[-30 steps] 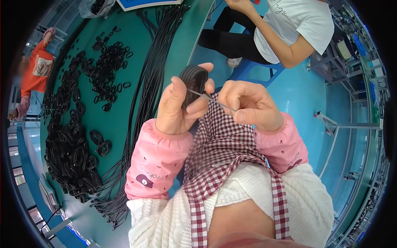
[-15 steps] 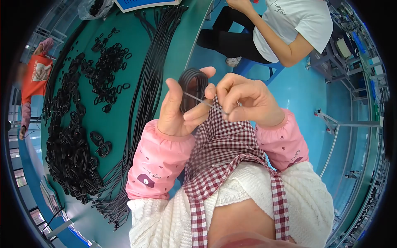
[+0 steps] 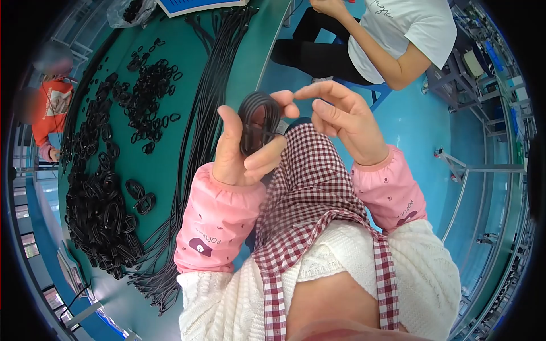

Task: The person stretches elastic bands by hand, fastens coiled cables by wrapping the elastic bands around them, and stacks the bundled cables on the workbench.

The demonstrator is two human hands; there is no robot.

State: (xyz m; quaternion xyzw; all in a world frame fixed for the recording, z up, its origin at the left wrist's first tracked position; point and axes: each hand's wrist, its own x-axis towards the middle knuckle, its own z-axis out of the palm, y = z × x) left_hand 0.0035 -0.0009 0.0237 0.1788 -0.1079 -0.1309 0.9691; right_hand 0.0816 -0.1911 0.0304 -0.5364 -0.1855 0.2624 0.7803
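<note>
A coiled black cable (image 3: 247,122) is held upright in my left hand (image 3: 232,152), in front of my lap. The left thumb stands along one side of the coil, and the fingers curl around its other side. A dark strand crosses the coil near its lower middle. To its right, my right hand (image 3: 354,125) is raised with thumb and fingers apart and nothing visible in it. Its index fingertip comes close to the left index fingertip; whether they touch I cannot tell.
On the green table (image 3: 170,170) at left lie a pile of coiled cables (image 3: 102,221), many small black rings (image 3: 151,85) and a long bundle of straight cables (image 3: 207,102). A person in a white shirt (image 3: 421,34) sits ahead. Another in red (image 3: 54,108) is at far left.
My right hand has let go of the thin strand stretched from the coil and spread its fingers. The strand now lies across the coil. The person in red has shifted posture.
</note>
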